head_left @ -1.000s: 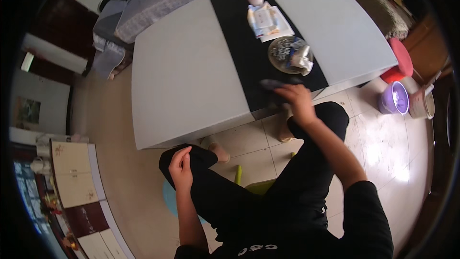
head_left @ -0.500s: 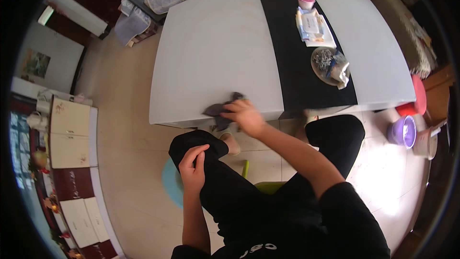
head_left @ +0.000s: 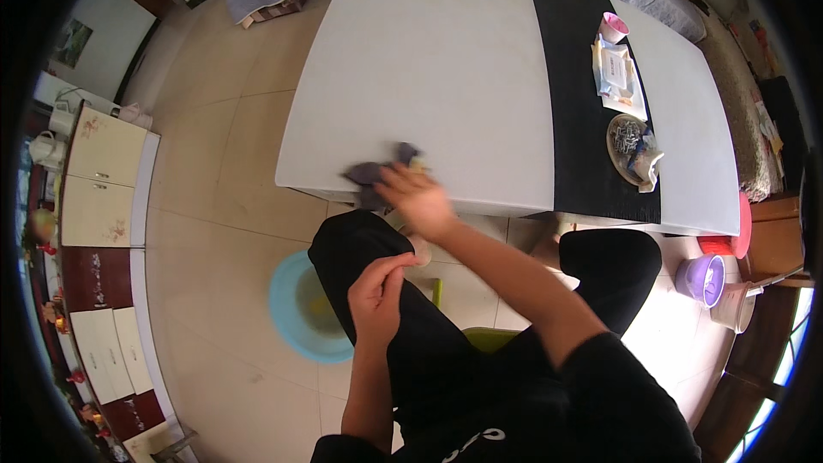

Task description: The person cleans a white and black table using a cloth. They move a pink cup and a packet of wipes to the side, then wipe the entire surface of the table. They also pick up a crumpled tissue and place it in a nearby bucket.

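Note:
A crumpled dark grey cloth lies on the white part of the table, by its near left corner, partly draped at the edge. My right hand presses down on it, fingers over the fabric and slightly blurred. A small yellowish patch shows beside the fingertips. My left hand rests above my left thigh, its fingers together and the thumb against them; nothing shows in it. On the floor left of my leg stands a light blue basin with cloudy liquid and something yellow inside, partly hidden by my knee.
A black strip crosses the table, bearing a pink cup, a tissue packet on a white tray, and a round plate of small wrapped pieces. Purple and pinkish buckets stand right. Cabinets line the left.
My right hand and the cloth have moved left along the table's near edge. My left hand has shifted toward the right. The view has turned, showing more of the blue basin.

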Motion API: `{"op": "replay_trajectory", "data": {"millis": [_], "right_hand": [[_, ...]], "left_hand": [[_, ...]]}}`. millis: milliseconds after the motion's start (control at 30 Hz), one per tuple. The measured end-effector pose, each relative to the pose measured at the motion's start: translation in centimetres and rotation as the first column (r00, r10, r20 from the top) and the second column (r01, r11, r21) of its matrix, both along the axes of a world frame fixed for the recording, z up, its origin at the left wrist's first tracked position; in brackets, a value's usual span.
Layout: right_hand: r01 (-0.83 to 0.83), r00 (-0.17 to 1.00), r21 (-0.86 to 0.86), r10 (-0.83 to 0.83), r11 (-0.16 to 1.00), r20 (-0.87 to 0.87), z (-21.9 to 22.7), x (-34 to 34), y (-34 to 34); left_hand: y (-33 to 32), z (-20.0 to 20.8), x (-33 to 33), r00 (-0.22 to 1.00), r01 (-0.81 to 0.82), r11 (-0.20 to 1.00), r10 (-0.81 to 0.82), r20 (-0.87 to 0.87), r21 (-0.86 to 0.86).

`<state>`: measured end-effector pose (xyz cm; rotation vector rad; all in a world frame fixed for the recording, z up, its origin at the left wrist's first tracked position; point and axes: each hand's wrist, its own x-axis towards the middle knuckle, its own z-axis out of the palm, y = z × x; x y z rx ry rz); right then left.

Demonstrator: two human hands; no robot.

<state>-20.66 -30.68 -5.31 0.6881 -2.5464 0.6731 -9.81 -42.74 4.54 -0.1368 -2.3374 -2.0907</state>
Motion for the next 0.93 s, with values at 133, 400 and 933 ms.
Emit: {"op": "replay_trajectory", "data": {"millis": [133, 400, 933], "right_hand": [[0.027, 0.999, -0.085, -0.022, 0.996, 0.049, 0.3, -2.7, -5.5], [0.337, 0.936, -0.070, -0.326, 0.939, 0.129, 1.1, 9.5, 16.9], [0.263, 0.883, -0.309, -0.100, 0.914, 0.458, 2.6, -1.1, -1.3]], "left_hand": [[-0.8, 1.3, 0.4, 0.997, -0.066, 0.997, 0.064, -0.053, -0.047], [2.5, -2.4, -1.1, 0.990, 0.116, 0.968, -0.131, 0.058, 0.222], [0.3, 0.4, 1.0, 0.993, 0.114, 0.993, -0.115, 0.037, 0.026]]}}
